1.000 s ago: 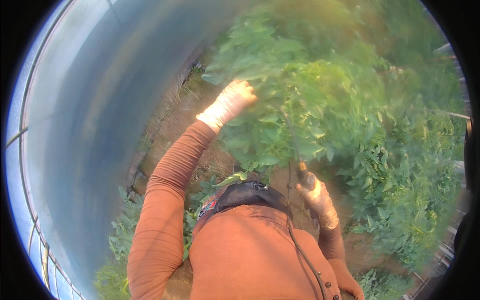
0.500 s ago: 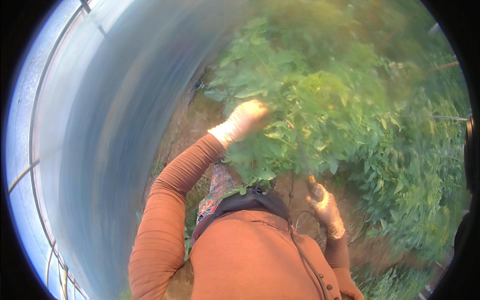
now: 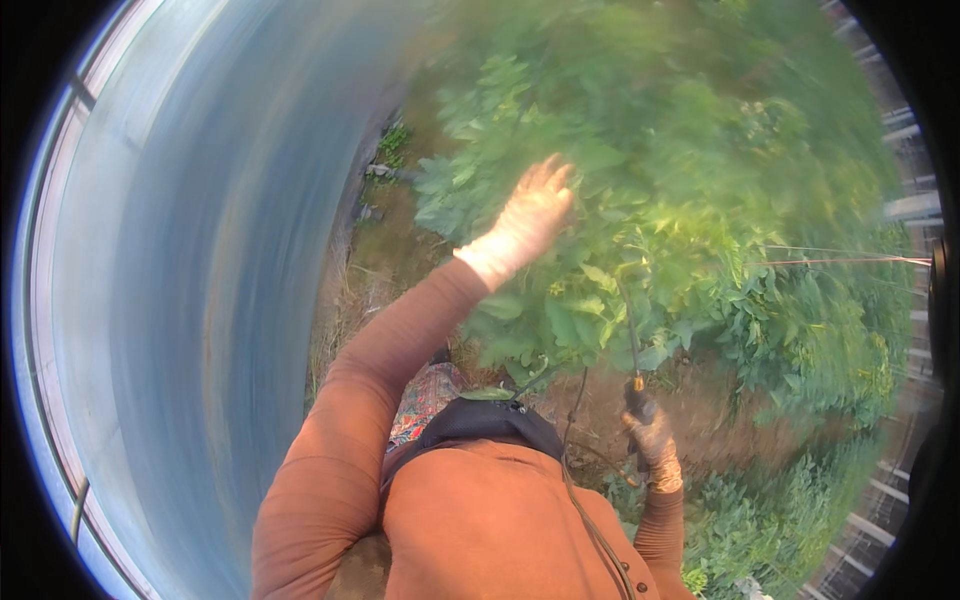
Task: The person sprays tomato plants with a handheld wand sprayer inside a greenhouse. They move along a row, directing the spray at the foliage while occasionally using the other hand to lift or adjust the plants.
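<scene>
Holding dk handle point(image 3: 635, 395) inside R fingers point(image 3: 652, 432), rod point(image 3: 632, 335) pointing fwd.

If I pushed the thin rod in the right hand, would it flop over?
Probably not: the thin rod looks fairly straight, so it seems stiff. It's likely light, since only the right hand holds it, by its dark handle.

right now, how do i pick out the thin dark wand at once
Find the long-sleeved orange-brown top at the bottom, then follow its right sleeve up to the right grip. The thin dark wand extends from there toward the green leafy plants. Unlike the curved dark cord, it has an orange collar at its base.
</scene>
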Action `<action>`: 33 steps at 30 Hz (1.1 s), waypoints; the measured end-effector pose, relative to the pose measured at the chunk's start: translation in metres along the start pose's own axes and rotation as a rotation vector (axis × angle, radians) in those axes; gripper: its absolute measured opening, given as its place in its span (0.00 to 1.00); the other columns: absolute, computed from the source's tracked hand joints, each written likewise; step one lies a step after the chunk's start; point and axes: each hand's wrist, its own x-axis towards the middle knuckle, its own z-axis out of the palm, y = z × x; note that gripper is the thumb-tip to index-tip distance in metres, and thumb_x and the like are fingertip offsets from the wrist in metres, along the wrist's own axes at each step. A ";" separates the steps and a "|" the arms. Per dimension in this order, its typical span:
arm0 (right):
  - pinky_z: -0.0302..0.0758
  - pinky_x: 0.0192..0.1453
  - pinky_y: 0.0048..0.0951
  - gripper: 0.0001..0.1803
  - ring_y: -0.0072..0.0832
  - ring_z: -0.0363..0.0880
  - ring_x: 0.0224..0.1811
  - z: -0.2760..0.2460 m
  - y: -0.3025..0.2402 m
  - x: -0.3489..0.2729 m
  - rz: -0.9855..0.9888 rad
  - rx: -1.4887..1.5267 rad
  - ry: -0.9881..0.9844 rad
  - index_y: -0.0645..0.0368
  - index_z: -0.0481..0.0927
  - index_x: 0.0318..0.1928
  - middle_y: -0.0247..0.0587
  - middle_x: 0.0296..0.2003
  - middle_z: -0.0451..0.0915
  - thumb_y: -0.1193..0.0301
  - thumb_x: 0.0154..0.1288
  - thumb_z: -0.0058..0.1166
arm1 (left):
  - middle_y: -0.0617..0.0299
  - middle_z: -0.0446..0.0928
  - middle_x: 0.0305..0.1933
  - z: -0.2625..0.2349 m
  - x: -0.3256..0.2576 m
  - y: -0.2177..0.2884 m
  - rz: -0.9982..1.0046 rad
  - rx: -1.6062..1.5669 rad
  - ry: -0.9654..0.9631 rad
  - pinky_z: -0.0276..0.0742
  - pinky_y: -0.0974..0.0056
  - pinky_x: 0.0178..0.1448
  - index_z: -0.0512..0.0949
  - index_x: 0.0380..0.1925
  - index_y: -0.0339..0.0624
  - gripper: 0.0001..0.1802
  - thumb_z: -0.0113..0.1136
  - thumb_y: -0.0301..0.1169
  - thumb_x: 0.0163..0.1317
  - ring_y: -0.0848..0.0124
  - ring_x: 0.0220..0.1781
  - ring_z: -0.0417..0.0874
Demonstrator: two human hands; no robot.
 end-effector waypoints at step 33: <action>0.72 0.30 0.26 0.19 0.19 0.73 0.26 0.133 -0.227 0.005 -0.030 0.489 0.178 0.61 0.76 0.46 0.32 0.27 0.74 0.60 0.63 0.59 | 0.49 0.78 0.43 0.049 -0.032 -0.032 -0.124 -0.712 -0.839 0.75 0.54 0.49 0.74 0.41 0.42 0.18 0.60 0.44 0.63 0.50 0.46 0.79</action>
